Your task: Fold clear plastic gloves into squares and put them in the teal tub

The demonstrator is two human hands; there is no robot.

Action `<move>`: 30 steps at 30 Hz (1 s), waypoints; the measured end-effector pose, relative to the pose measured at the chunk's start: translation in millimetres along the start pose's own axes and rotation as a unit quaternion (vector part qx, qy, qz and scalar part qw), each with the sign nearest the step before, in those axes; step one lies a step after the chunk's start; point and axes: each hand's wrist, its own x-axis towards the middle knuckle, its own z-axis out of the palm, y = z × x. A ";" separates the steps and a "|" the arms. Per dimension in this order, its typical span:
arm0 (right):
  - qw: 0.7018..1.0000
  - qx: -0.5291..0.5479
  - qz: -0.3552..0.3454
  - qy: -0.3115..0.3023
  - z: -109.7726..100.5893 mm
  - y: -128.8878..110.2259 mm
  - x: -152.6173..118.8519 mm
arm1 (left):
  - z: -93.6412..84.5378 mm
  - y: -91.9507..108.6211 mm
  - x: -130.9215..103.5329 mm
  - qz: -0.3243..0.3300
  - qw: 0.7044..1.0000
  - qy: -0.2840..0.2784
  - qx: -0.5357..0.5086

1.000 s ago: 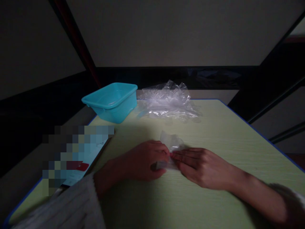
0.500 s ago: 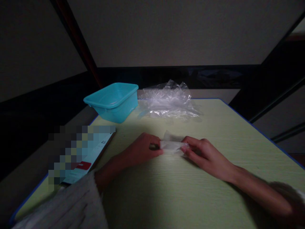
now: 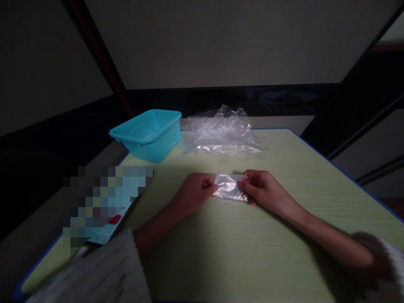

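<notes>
A small piece of clear plastic (image 3: 227, 187), folded into a rough rectangle and shiny on top, is stretched between my two hands just above the table. My left hand (image 3: 196, 191) pinches its left edge between thumb and fingers. At its right edge, my right hand (image 3: 263, 189) is closed on it in a similar pinch. A bit of red shows under the right fingertips, too small to make out. Whether the plastic is a bag or a loose sheet I cannot tell.
A turquoise plastic basin (image 3: 148, 141) stands at the table's back left corner. Beside it lies a crumpled heap of clear plastic bags (image 3: 224, 132). A lit tablet or phone (image 3: 118, 210), partly blurred out, lies at the left edge of the pale table (image 3: 252, 261).
The plastic has turned flatter toward the camera and now catches the light; its raised rear flap no longer stands up. My right hand has shifted slightly left and up, its fingers curled more.
</notes>
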 end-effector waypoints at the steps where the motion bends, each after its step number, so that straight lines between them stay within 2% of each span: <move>1: 1.000 0.001 -0.002 0.003 -0.3 0.2 0.1 | 0.5 0.6 0.5 0.002 1.000 0.007 0.008; 14: 0.995 -0.034 -0.070 0.067 3.8 9.3 0.0 | 8.9 -2.2 2.0 0.012 0.997 0.069 0.013; 24: 0.995 -0.028 -0.068 0.073 3.9 10.2 -0.2 | 7.5 4.5 -7.6 -0.003 0.998 0.053 0.032; 30: 0.995 -0.023 -0.066 0.073 4.3 9.9 -0.9 | 9.3 4.0 -8.7 0.011 0.997 0.056 0.046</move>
